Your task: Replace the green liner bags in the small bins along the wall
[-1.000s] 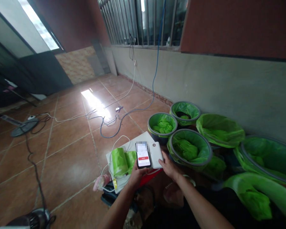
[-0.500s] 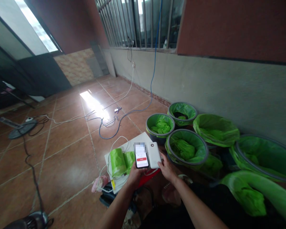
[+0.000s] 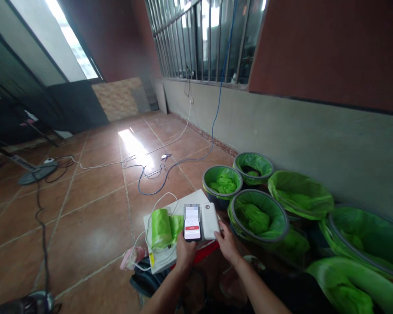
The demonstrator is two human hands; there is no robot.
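My left hand (image 3: 186, 252) grips the lower end of a smartphone (image 3: 192, 231), whose lit screen shows a red button and faces up at me. Right beside the phone is a white power bank (image 3: 210, 221) with a small round dark mark near its top. The fingers of my right hand (image 3: 226, 241) are closed on its lower right edge. Both devices are over a white board-like surface (image 3: 193, 199). A roll of green plastic bags (image 3: 161, 227) lies there to the left of the phone, with a white cable (image 3: 152, 205) looping around it.
Several bins lined with green bags stand at the right, the nearest being a round bin (image 3: 258, 213). Blue cable (image 3: 183, 162) and white cord cross the tiled floor (image 3: 101, 209). A round stand base (image 3: 37, 173) is at left. A barred window (image 3: 206, 43) is ahead.
The view has tilted, so the room and bins appear lower. Both hands still hold the phone and power bank, which sit slightly lower and to the left in the picture.
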